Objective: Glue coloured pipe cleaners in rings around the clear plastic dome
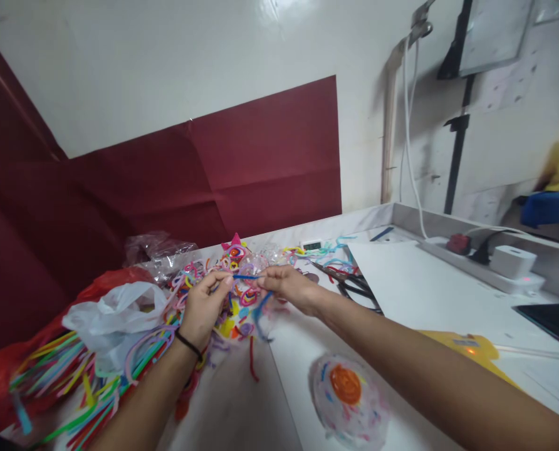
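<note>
A blue pipe cleaner (245, 277) is stretched level between my two hands. My left hand (207, 300), with a black band on its wrist, pinches one end. The other side is pinched by my right hand (286, 285), and a loose length of blue hangs down below its fingers. Beneath both hands lies a heap of colourful pipe-cleaner pieces (223, 319), some coiled. Nearer me on the table is a round, clear plastic-looking piece (350, 401) with an orange coil and coloured flecks.
Bundled pipe cleaners (67, 369) and a white plastic bag (124, 313) lie at left. Black-handled scissors (357, 288) sit beyond my right hand. A yellow glue-gun-like tool (467, 347), a power strip (486, 269) and a dark phone-like slab (549, 322) are at right.
</note>
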Motion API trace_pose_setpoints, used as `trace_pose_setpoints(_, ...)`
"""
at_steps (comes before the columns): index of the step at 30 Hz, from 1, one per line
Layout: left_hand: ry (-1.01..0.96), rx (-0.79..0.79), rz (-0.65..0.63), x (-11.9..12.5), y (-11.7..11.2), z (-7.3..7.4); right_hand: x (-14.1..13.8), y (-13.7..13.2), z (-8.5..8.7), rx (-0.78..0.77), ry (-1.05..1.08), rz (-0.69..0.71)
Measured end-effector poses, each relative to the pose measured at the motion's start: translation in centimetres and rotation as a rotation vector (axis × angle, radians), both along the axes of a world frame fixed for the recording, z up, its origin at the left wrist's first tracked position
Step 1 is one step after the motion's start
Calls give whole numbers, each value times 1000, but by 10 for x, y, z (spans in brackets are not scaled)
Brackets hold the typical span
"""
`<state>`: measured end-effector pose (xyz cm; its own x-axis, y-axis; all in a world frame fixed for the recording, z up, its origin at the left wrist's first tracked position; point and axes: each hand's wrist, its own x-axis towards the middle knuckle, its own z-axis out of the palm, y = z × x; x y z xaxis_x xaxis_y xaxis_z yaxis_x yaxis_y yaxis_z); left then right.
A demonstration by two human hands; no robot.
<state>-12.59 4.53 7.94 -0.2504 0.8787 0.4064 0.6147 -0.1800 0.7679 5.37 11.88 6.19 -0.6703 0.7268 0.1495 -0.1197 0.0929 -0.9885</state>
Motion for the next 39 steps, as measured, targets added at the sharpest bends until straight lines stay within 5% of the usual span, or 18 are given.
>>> trace_pose_setpoints(11,531,304,-217,26,-13,-10,118,5,13,239,-478,20)
trace_pose_setpoints(22,841,377,-347,27,-4,-39,193,-22,0,454,-566,-119)
trace_pose_setpoints(34,651,249,-278,46,-12,-43,221,-68,-16,370,-589,-234)
trace_pose_setpoints(39,586,142,-368,48,-11,-44,230,-73,-23,341,-584,-258)
